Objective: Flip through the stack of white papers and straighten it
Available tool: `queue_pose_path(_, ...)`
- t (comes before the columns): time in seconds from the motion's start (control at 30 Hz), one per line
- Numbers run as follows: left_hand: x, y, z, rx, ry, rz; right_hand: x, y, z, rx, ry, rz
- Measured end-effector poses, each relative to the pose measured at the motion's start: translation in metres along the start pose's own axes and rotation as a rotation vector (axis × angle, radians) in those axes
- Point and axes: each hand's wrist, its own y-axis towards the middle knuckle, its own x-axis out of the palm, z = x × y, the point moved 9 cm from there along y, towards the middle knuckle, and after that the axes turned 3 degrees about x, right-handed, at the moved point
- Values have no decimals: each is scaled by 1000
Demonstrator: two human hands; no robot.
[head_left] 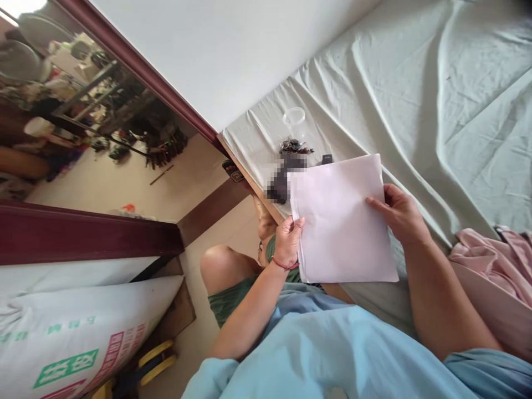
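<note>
A small stack of white paper sheets [343, 224] is held up in front of my lap by both hands. My left hand [288, 241], with a thin red cord on its wrist, pinches the stack's left edge. On the opposite edge, my right hand [399, 213] grips the paper with the thumb on top and the fingers behind. The sheets look blank on the side facing me. Beyond them on the bed lie a small black object [328, 159], a tangle of dark beads or cords [295, 146] and a clear round container [294, 116].
A pale green sheet [399, 105] covers the bed. A pink cloth [494, 263] lies at the right. On the left are a dark red door frame [83, 235], a printed white sack [78, 338] and a cluttered rack [100, 100]. A blurred dark patch sits beside the paper.
</note>
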Motion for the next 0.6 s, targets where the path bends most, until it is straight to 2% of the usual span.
queue_pose_path(0.13,-4,-1,10,68,100,56,-2,3,14,103,-41,-26)
queue_pose_path(0.27,-9,-2,18,134,237,51,-12,6,16,79,-178,32)
queue_pose_path(0.37,-8,1,5,91,225,-5,-17,7,14,47,-256,57)
queue_pose_path(0.47,-10,5,-10,32,178,-4,-19,6,8,27,-343,91)
queue_pose_path(0.6,-10,6,-12,44,172,-11,-22,0,2,-13,-474,88)
